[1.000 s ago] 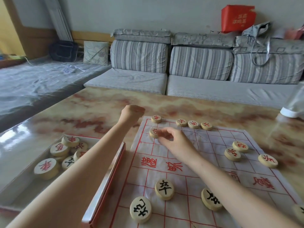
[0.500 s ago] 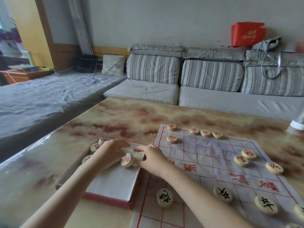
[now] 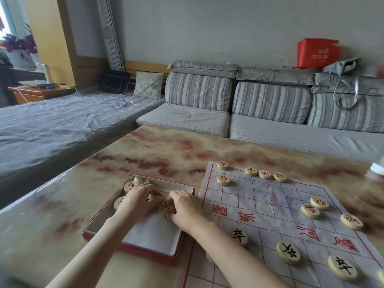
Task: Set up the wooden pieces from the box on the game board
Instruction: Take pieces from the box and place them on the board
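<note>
A shallow red-edged box (image 3: 133, 249) with a white inside lies left of the game board (image 3: 270, 206), a white sheet with a red grid. Several round wooden pieces (image 3: 142, 179) with red characters sit at the box's far end. My left hand (image 3: 139, 202) is inside the box, fingers curled over pieces there. Beside it, my right hand (image 3: 185, 207) pinches a red-marked piece (image 3: 165, 206). On the board, red-marked pieces (image 3: 264, 174) line the far edge, more (image 3: 310, 210) sit at the right, and black-marked pieces (image 3: 287, 252) lie near me.
The board and box rest on a marbled table (image 3: 145, 154). A striped grey sofa (image 3: 228, 113) runs behind the table and along the left. A white object (image 3: 377, 169) stands at the table's right edge.
Both hands have drawn back from the board's far-left corner into the box. My right hand now pinches a piece there. The view has swung left.
</note>
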`<state>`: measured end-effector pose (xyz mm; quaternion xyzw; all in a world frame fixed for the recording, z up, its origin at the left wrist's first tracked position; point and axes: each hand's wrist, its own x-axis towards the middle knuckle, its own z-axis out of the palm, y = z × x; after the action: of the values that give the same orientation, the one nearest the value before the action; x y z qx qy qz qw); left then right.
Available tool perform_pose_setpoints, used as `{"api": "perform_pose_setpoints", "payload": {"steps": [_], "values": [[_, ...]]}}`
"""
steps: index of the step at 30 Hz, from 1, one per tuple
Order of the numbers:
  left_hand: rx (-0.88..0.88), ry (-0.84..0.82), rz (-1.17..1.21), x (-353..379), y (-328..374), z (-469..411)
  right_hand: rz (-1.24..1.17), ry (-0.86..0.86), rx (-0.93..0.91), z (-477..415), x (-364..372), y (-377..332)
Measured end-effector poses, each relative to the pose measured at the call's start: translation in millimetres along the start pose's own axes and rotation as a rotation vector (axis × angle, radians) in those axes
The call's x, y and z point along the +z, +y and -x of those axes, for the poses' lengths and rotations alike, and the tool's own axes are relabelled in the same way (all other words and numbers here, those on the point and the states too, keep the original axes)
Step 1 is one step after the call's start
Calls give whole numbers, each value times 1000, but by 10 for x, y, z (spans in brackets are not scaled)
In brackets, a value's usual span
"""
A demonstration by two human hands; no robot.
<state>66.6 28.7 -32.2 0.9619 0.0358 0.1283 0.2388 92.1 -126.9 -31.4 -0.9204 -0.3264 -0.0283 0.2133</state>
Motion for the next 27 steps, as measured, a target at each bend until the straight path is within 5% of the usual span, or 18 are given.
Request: {"api": "perform_pose_setpoints", "payload": {"steps": [16, 27], "values": [[-41, 119, 204, 23, 214, 31, -453, 251, 99, 188, -334, 277], [83, 101, 363, 263, 938, -98, -472, 372, 423, 575, -651, 1029]]}}
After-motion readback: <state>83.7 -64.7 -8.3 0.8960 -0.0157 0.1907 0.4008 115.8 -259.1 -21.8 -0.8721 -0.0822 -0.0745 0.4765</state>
